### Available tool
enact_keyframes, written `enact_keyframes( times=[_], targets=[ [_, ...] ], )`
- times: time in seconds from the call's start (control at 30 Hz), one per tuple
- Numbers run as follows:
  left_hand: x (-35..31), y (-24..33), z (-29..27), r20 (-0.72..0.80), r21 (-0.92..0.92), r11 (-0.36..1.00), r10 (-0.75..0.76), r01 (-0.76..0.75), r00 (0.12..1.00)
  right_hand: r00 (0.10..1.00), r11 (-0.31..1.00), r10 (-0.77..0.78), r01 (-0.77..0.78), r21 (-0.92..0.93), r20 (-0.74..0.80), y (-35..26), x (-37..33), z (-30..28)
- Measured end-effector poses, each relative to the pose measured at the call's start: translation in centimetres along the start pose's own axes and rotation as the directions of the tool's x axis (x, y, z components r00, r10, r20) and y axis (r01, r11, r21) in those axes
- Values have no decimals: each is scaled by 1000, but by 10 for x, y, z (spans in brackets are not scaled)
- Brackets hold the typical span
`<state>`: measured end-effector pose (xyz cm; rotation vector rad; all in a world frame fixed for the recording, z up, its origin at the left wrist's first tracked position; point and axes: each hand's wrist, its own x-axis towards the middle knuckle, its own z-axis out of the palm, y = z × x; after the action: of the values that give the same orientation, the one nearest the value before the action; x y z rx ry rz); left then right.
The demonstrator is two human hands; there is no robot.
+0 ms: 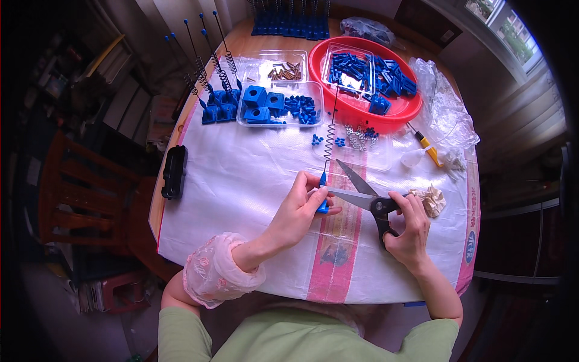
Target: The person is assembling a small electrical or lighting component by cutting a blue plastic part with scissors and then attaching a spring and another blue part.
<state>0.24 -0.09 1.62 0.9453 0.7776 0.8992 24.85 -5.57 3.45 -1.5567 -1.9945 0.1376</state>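
My left hand [303,202] is closed on the blue plastic base [322,178] of a long black coiled wire [329,142], which stands up from my fingers. In my right hand [411,229] are black-handled scissors [379,207], fingers in the loops. The scissor blades are spread apart; the lower one reaches the blue base beside my left thumb, and the upper one points to the far left. Whether the lower blade touches the plastic I cannot tell. Just beyond lie a few small blue pieces [340,142] and a shallow clear tray of small white rings [360,137].
A red basin [416,114] of blue parts stands at the far right. Clear boxes hold blue blocks [255,95] and brass-coloured pins [286,72]. Several coiled wires stand in blue bases [220,111] at far left. A yellow-handled screwdriver [429,149] and crumpled plastic lie right; a black case [175,172] left.
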Motion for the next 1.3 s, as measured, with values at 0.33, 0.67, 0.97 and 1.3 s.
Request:
enact_keyframes(
  times=[0.33,0.67,0.97,1.3],
  targets=[
    [1,0,-3,9,42,999,-25,25,1000,1000,1000,-5,5,-11,-8,-1,-1,0],
    [-1,3,1,-2,18,1000,-10,10,1000,1000,1000,11,-11,-2,3,1,-1,1],
    [-1,3,2,-23,13,1000,-25,25,999,1000,1000,3,-3,-7,-9,0,-1,0],
    [0,2,-2,-15,64,998,-13,14,1000,1000,1000,4,-4,-13,-10,-1,-1,0]
  ],
)
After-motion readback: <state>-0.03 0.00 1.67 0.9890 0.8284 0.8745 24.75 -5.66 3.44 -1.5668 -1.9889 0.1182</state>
